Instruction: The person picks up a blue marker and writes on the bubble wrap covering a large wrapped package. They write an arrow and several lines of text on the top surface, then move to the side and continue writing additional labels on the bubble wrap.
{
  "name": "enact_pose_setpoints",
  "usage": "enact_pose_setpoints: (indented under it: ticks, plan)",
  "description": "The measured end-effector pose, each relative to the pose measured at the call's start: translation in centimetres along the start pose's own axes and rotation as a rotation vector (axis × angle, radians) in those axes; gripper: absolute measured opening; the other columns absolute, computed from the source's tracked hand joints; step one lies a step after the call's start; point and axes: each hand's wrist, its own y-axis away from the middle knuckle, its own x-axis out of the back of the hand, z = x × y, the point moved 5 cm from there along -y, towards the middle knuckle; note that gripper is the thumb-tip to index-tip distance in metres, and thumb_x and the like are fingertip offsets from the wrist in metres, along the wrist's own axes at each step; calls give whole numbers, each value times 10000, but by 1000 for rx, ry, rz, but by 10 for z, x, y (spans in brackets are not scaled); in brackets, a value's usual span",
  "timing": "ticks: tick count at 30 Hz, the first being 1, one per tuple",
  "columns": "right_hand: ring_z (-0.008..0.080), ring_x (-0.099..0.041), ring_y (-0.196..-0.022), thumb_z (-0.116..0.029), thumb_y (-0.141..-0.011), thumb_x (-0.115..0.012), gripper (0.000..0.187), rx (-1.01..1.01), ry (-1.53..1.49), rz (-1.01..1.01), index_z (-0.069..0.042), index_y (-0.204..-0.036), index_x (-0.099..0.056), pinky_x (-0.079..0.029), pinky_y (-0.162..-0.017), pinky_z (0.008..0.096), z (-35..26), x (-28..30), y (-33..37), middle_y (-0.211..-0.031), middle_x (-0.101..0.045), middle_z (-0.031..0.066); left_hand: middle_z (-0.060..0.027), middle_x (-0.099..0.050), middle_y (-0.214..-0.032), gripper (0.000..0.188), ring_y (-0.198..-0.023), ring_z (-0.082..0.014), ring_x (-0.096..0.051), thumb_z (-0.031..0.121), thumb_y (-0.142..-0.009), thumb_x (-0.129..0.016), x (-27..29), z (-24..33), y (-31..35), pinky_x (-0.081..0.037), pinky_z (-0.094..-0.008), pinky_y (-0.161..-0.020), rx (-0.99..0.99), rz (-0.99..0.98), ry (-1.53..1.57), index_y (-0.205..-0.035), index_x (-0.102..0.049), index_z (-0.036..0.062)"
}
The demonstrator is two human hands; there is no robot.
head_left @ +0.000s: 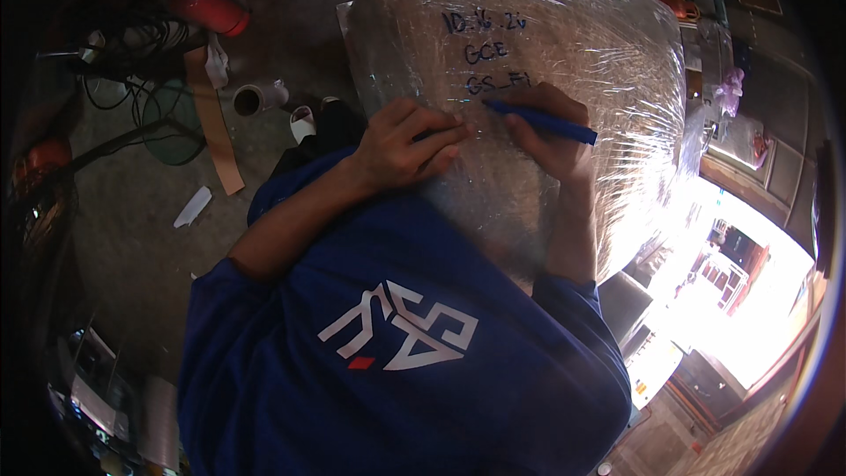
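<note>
- The right hand [548,128] has its fingers closed round a blue marker [542,122], pinching it near the tip end.
- The marker lies nearly level, its long axis running left to right; the tip points left and touches the film just under the lowest line of writing, while the cap end sticks out past the knuckles to the right.
- The left hand [410,145] lies on the wrapped bundle [608,53] just beside the marker tip, fingers curled and pressed on the film, holding nothing that I can see. It is the nearer hand to the tip; the fingertips almost meet it.
- The bundle is a big rounded load under clear, shiny stretch film. It rises right in front of the person's chest and reaches away toward the top of the view.
- Three short lines of dark blue handwriting sit on its upper face, stacked one under the other, above both hands.
- On the floor [132,238] to the left: a long tan cardboard strip [214,123], a roll with a dark core [251,99], a white scrap [193,205] and a red cylinder [211,9] farther off.
</note>
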Motion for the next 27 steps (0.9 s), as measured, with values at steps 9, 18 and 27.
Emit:
enact_pose_setpoints:
  ticks: [9,18,27]
  plan:
    - [158,-704,-799,-52,-840,-786,223,-7,21,13,14,-1048,-737,-550,-684,284,1,2,1,-933,-732,105,29,-690,-1026,289,-847,-141,-589,227,-837,-786,-2,-2,2,-508,-286,-745,-29,-15,-31,-1114,-786,143]
    - [220,-740,-871,-44,-791,-794,253,-42,-40,45,-1,-1039,-766,-592,-761,329,0,5,3,-965,-754,132,38,-698,-1053,338,-872,-145,-585,223,-804,-808,-3,-2,5,-500,-289,-762,-25,-24,-43,-1131,-782,142]
    - [178,-659,-719,-74,-825,-782,219,156,-57,50,17,-1018,-732,-492,-634,305,-17,7,2,-859,-699,114,29,-706,-1091,332,-839,-157,-590,205,-763,-839,-5,-6,10,-497,-295,-744,-30,2,-1,-1079,-770,132]
